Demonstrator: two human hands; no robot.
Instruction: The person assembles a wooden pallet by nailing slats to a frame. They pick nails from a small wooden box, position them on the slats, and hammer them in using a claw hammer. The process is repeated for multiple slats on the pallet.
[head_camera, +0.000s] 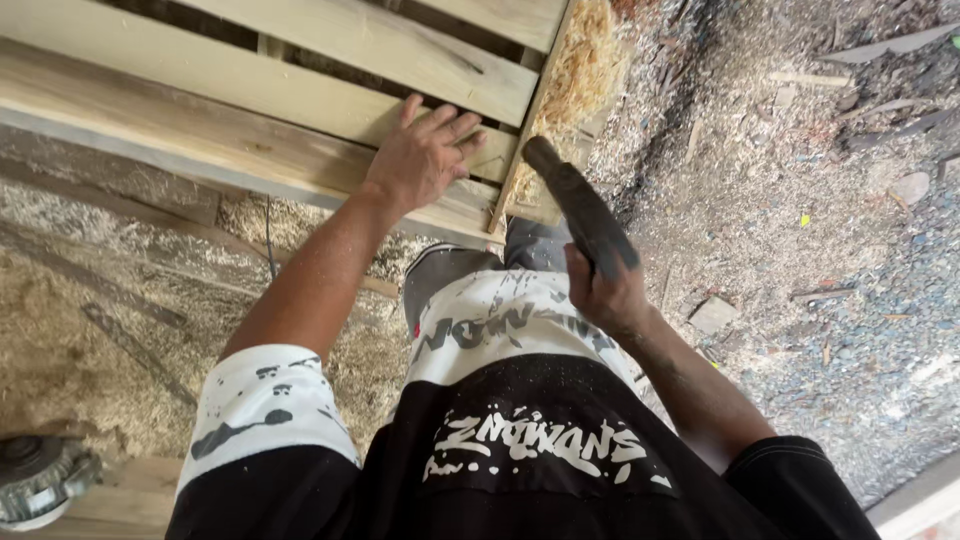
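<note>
I see a floor (800, 180) thick with sawdust, wood chips and small offcuts, greyer and grittier toward the right, paler and heaped with shavings on the left. Across the top lies a wooden frame (250, 110) of pale planks set side by side with dark gaps between them; a narrow upright slat closes its right end, and a clump of straw-coloured shavings (580, 70) sits just beyond that slat. A round metal machine part (35, 480) pokes in at the bottom left corner, resting on a board.

My left hand (420, 160) is stretched forward, arm nearly straight, palm flat on the planks near the frame's right end, fingers spread wide and gripping nothing. My right hand (600, 290) is pulled in closer to the body, elbow bent, fist wrapped tight around the handle of a dark tool (580, 205) that looks like a hammer. The tool's shaft points up and away from me, its far end just beside the frame's right corner; I cannot tell whether it touches the wood
</note>
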